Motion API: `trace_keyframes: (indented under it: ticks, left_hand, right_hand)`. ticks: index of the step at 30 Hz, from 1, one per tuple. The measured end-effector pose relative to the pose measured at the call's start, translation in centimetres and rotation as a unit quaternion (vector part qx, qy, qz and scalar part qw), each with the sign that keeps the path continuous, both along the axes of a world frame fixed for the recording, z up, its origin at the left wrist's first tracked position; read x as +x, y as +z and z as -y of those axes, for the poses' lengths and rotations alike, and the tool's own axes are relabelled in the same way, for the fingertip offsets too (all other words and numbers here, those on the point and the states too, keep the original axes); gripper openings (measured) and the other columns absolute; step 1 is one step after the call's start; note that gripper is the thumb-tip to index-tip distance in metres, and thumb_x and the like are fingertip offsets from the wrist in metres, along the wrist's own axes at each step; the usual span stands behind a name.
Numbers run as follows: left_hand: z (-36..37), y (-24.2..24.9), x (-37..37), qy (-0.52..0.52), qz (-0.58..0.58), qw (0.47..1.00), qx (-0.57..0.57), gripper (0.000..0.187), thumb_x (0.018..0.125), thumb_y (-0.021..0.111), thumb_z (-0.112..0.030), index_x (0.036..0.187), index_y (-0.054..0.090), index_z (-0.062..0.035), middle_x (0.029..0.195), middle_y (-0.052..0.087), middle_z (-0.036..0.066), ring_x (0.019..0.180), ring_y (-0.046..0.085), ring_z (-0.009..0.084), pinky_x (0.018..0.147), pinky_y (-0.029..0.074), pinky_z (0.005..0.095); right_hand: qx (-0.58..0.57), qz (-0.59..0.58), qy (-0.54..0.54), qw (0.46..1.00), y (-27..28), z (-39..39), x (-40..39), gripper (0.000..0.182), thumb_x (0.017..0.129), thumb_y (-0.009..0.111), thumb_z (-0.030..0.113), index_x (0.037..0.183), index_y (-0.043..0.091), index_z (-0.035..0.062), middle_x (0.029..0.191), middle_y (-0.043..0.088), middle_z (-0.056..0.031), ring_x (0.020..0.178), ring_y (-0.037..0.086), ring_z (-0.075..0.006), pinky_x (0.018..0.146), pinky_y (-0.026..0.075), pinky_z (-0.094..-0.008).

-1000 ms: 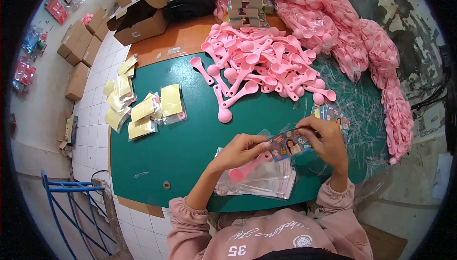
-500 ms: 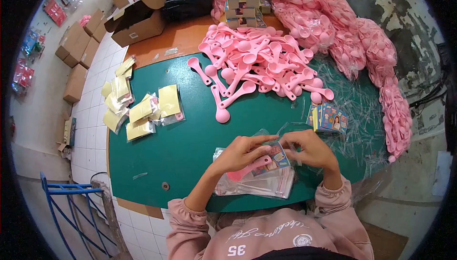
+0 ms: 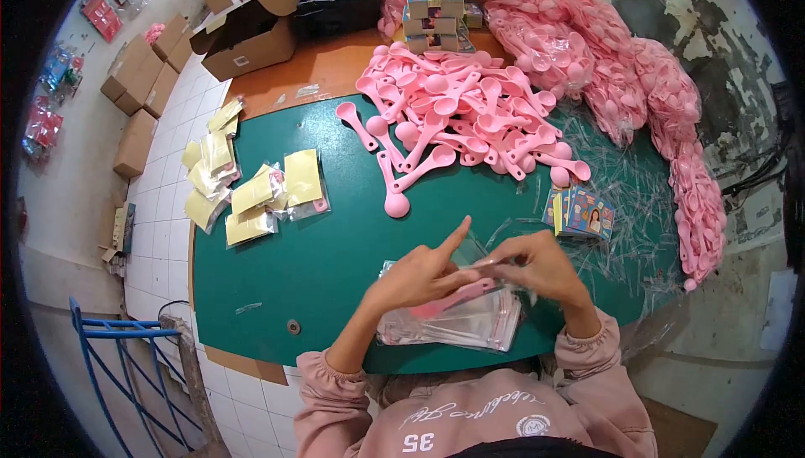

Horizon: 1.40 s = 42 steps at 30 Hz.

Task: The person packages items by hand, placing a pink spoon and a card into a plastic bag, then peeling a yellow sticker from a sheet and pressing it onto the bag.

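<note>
My left hand (image 3: 419,275) is closed around a pink measuring spoon (image 3: 457,300), its index finger stretched forward and its thumb near the right fingertips. My right hand (image 3: 541,267) pinches a printed card (image 3: 496,266), now seen almost edge-on, between the two hands. A clear plastic bag (image 3: 471,245) shows just beyond the fingers; which fingers grip it is hard to make out. Under both hands lies a stack of clear plastic bags (image 3: 470,329).
A heap of pink spoons (image 3: 457,106) covers the table's far middle. Packed bags with yellow cards (image 3: 302,178) lie left. Printed cards (image 3: 585,212) and plastic strips (image 3: 633,244) lie right, bordered by bagged spoons (image 3: 700,207). A cardboard box (image 3: 251,47) stands at the back.
My left index finger has lifted and straightened. The card has tipped from showing its printed face to nearly edge-on. The spoon has shifted slightly right with my left hand.
</note>
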<state>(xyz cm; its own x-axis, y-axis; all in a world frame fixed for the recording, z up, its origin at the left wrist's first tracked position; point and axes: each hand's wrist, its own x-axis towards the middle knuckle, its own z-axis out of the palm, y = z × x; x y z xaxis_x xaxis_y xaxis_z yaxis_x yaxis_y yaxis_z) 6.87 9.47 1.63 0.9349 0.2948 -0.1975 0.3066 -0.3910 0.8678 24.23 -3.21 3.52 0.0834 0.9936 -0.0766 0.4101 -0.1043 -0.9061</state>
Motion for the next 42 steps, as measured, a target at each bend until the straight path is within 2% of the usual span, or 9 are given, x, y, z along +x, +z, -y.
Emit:
trace_keyframes:
  ticks: [2, 3, 9, 15, 17, 20, 27, 34, 42]
  left_hand:
    - [-1.5, 0.9, -1.2, -0.070, 0.047, 0.996, -0.007, 0.073, 0.084, 0.060, -0.026, 0.141, 0.016, -0.0110, 0.061, 0.057, 0.015, 0.050, 0.054, 0.0189, 0.049, 0.039, 0.0333]
    - [-2.2, 1.9, -1.6, -0.058, 0.004, 0.996, -0.061, 0.073, 0.081, 0.064, -0.019, 0.139, 0.022, -0.0111, 0.073, 0.062, 0.016, 0.065, 0.061, 0.0159, 0.055, 0.045, 0.0304]
    - [-3.1, 0.7, -2.1, -0.030, 0.081, 0.973, -0.212, 0.064, 0.080, 0.063, -0.008, 0.134, 0.029, -0.0106, 0.096, 0.062, 0.014, 0.088, 0.061, 0.0181, 0.076, 0.051, 0.0300]
    - [0.9, 0.5, -1.5, 0.140, 0.078, 0.983, -0.092, 0.055, 0.089, 0.050, -0.009, 0.136, 0.021, -0.0098, 0.095, 0.062, 0.017, 0.085, 0.062, 0.0195, 0.072, 0.051, 0.0291]
    - [3.2, 0.1, -1.4, 0.218, 0.074, 0.969, -0.095, 0.053, 0.092, 0.045, -0.010, 0.137, 0.016, -0.0105, 0.097, 0.061, 0.018, 0.085, 0.062, 0.0205, 0.072, 0.051, 0.0296]
    - [6.4, -0.8, -1.7, 0.223, 0.160, 0.807, -0.524, 0.060, 0.095, 0.032, -0.010, 0.139, -0.009, -0.0161, 0.108, 0.055, 0.017, 0.099, 0.058, 0.0256, 0.081, 0.049, 0.0339]
    - [7.3, -1.9, -3.6, 0.220, 0.079, 0.898, -0.372, 0.063, 0.092, 0.033, -0.002, 0.141, -0.006, -0.0150, 0.112, 0.051, 0.019, 0.096, 0.056, 0.0177, 0.079, 0.050, 0.0297]
    - [7.8, -1.3, -3.4, 0.293, 0.136, 0.834, -0.447, 0.065, 0.090, 0.038, 0.000, 0.142, 0.002, -0.0150, 0.101, 0.053, 0.011, 0.083, 0.055, 0.0114, 0.075, 0.047, 0.0272]
    - [7.9, -0.7, -3.4, 0.301, 0.162, 0.828, -0.444, 0.075, 0.090, 0.040, 0.001, 0.140, -0.012, -0.0177, 0.099, 0.057, 0.016, 0.085, 0.058, 0.0148, 0.079, 0.047, 0.0283]
  right_hand:
    - [-0.018, -0.026, -0.040, 0.999, 0.2, 0.5, 1.0, 0.021, 0.072, 0.066, 0.007, 0.092, 0.062, 0.0015, 0.075, 0.062, -0.0064, 0.061, 0.056, -0.0121, 0.056, 0.045, -0.0260]
    - [-0.023, -0.052, -0.087, 0.995, 0.0, 0.8, 1.9, 0.023, 0.072, 0.066, 0.006, 0.094, 0.062, 0.0010, 0.077, 0.063, -0.0050, 0.063, 0.056, -0.0100, 0.057, 0.044, -0.0249]
    - [-0.064, -0.166, -0.137, 0.974, 2.1, 0.6, 1.8, 0.015, 0.072, 0.068, 0.004, 0.084, 0.061, 0.0002, 0.077, 0.061, -0.0027, 0.065, 0.054, -0.0059, 0.058, 0.043, -0.0210]
    - [-0.037, 0.011, -0.213, 0.976, 1.8, 0.8, 0.9, 0.013, 0.073, 0.068, 0.006, 0.083, 0.064, 0.0000, 0.076, 0.062, -0.0045, 0.070, 0.058, -0.0122, 0.062, 0.046, -0.0260]
    - [0.125, 0.174, -0.197, 0.957, 1.7, 0.6, -0.9, 0.022, 0.071, 0.068, 0.009, 0.090, 0.062, 0.0003, 0.084, 0.061, -0.0098, 0.078, 0.059, -0.0203, 0.065, 0.048, -0.0298]
    - [0.133, 0.244, 0.003, 0.961, 2.5, 1.1, -2.7, 0.031, 0.072, 0.066, 0.013, 0.101, 0.058, 0.0018, 0.097, 0.058, -0.0137, 0.087, 0.056, -0.0281, 0.071, 0.047, -0.0341]
    - [0.077, 0.222, 0.073, 0.969, 0.8, 1.4, -3.4, 0.026, 0.074, 0.063, 0.014, 0.096, 0.055, 0.0036, 0.092, 0.053, -0.0115, 0.086, 0.052, -0.0288, 0.076, 0.043, -0.0373]
    - [0.087, 0.214, 0.135, 0.964, 0.5, 1.1, -3.9, 0.021, 0.074, 0.063, 0.014, 0.088, 0.052, 0.0041, 0.088, 0.048, -0.0105, 0.084, 0.050, -0.0278, 0.074, 0.041, -0.0378]
    - [0.107, 0.225, 0.143, 0.958, 0.6, 1.5, -4.1, 0.020, 0.073, 0.064, 0.016, 0.086, 0.052, 0.0063, 0.088, 0.047, -0.0097, 0.084, 0.050, -0.0272, 0.073, 0.040, -0.0368]
